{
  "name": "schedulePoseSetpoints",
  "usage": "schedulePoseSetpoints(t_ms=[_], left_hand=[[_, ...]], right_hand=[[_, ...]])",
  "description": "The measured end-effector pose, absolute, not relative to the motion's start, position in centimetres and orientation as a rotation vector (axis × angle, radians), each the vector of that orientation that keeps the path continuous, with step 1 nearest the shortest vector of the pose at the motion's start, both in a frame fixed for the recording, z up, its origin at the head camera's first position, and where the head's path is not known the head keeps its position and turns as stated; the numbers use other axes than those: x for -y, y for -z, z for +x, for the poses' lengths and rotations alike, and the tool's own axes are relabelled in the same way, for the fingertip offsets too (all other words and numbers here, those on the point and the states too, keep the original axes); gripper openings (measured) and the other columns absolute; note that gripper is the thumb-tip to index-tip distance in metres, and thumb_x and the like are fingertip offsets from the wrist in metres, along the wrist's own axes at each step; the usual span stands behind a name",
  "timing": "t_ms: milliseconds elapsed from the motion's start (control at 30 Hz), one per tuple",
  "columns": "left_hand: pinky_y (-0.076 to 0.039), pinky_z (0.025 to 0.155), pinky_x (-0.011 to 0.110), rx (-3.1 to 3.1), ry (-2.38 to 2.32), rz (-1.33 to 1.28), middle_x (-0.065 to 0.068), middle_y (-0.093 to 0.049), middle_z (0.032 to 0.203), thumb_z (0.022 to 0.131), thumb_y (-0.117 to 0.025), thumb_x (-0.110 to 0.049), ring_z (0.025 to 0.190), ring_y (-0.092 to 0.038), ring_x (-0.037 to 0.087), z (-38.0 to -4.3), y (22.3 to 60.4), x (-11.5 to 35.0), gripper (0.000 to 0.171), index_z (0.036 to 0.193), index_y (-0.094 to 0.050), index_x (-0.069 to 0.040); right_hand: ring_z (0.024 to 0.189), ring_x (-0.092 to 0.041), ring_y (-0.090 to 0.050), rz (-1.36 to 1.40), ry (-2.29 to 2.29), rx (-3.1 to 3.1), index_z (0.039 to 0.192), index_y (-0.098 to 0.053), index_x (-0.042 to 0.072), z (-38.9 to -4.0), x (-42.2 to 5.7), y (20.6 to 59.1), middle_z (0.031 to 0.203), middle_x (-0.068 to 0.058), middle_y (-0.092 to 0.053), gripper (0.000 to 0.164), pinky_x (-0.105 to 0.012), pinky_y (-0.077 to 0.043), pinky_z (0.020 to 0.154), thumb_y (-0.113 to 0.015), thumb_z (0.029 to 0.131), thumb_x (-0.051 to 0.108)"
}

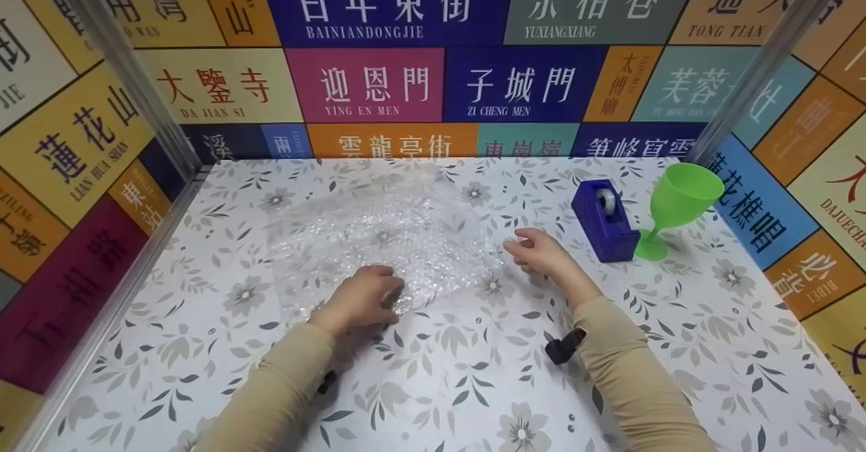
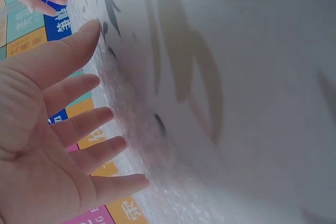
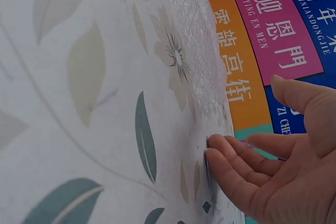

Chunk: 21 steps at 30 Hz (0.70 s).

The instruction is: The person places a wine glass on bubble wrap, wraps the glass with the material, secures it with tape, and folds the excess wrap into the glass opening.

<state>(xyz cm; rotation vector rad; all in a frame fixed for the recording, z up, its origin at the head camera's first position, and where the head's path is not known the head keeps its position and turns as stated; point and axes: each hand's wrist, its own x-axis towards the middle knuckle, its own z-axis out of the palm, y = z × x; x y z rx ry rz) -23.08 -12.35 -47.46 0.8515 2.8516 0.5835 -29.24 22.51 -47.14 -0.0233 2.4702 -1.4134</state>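
A sheet of clear bubble wrap (image 1: 379,229) lies spread on the floral tabletop, left of centre. My left hand (image 1: 365,296) is at its near edge, overlapping it in the head view; in the left wrist view the fingers (image 2: 86,121) are spread and relaxed, with nothing between them. Just off the sheet's right side is my right hand (image 1: 538,252), fingers loosely bent and holding nothing. The right wrist view has its fingers (image 3: 236,174) beside the tabletop, the bubble wrap (image 3: 197,40) further along.
A purple tape dispenser (image 1: 605,225) with a roll of tape stands to the right of my right hand. Close behind it on the right is a green plastic goblet (image 1: 683,198), upright. Panels printed with characters (image 1: 379,5) wall the table at the back and sides.
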Motion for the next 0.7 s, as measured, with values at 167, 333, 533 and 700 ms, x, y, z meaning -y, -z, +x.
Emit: schedulePoseSetpoints(t_ms=[167, 333, 533, 700], left_hand=[[-0.041, 0.104, 0.057, -2.821, -0.594, 0.895, 0.025, -0.054, 0.137, 0.071, -0.086, -0.020, 0.127, -0.047, 0.044, -23.1, 47.5, 11.8, 0.054, 0.120, -0.068, -0.007], [-0.039, 0.107, 0.056, -2.793, -0.648, 0.922, 0.025, -0.053, 0.137, 0.071, -0.086, -0.019, 0.128, -0.047, 0.044, -23.0, 47.6, 11.6, 0.057, 0.123, -0.067, -0.006], [-0.043, 0.103, 0.054, -2.776, -0.681, 1.004, 0.023, -0.059, 0.127, 0.073, -0.083, -0.018, 0.119, -0.053, 0.043, -23.2, 47.4, 11.5, 0.041, 0.108, -0.069, -0.004], [-0.035, 0.111, 0.054, -2.808, -0.717, 0.931, 0.027, -0.052, 0.138, 0.082, -0.078, -0.023, 0.129, -0.046, 0.044, -23.4, 46.5, 11.8, 0.050, 0.124, -0.064, 0.000]], right_hand=[[0.113, -0.037, -0.061, 0.063, 1.426, -2.417, 0.151, -0.028, -0.007, -29.4, -22.2, 47.2, 0.140, -0.032, -0.045, 0.068, -0.037, -0.057, 0.089, -0.056, 0.101, 0.030], [0.092, -0.023, -0.064, 0.102, 1.404, -2.418, 0.149, -0.031, -0.007, -29.6, -22.1, 47.4, 0.133, -0.028, -0.052, 0.066, -0.028, -0.058, 0.074, -0.056, 0.101, 0.030], [0.071, -0.013, -0.058, 0.132, 1.397, -2.448, 0.142, -0.041, -0.008, -29.5, -22.4, 47.8, 0.105, -0.015, -0.059, 0.057, -0.024, -0.053, 0.061, -0.060, 0.098, 0.022], [0.067, -0.011, -0.055, 0.127, 1.377, -2.480, 0.134, -0.050, -0.008, -29.4, -22.6, 48.1, 0.096, -0.009, -0.058, 0.047, -0.023, -0.050, 0.059, -0.063, 0.095, 0.015]])
